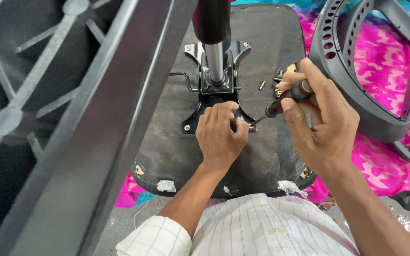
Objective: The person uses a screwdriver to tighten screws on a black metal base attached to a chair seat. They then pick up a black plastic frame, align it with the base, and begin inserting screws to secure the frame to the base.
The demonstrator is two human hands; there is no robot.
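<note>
I look down at an upturned office chair seat (167,151), its black underside facing me, lying on a pink patterned cloth (385,52). A black metal mounting plate (217,102) sits at the seat's centre, with a chrome gas-lift cylinder (214,59) standing up out of it.

My right hand (321,125) is clenched around a dark red-handled screwdriver (285,99), its thin tip touching a screw (251,126) at the plate's near right corner. My left hand (220,135) rests on the plate just beside that corner, fingers curled with the tips pressing down; whether they pinch anything I cannot tell.

I judge the step to be driving this corner screw. The next move calls for keeping the tip seated in the screw head while I turn.

Counted: one screwdriver, one plate, one cylinder. I see two screws in the near corners, this one and one at the near left (186,127). A small heap of loose screws (277,78) lies beyond on the seat, too small to count. A grey plastic chair frame (352,80) lies to the right.
</note>
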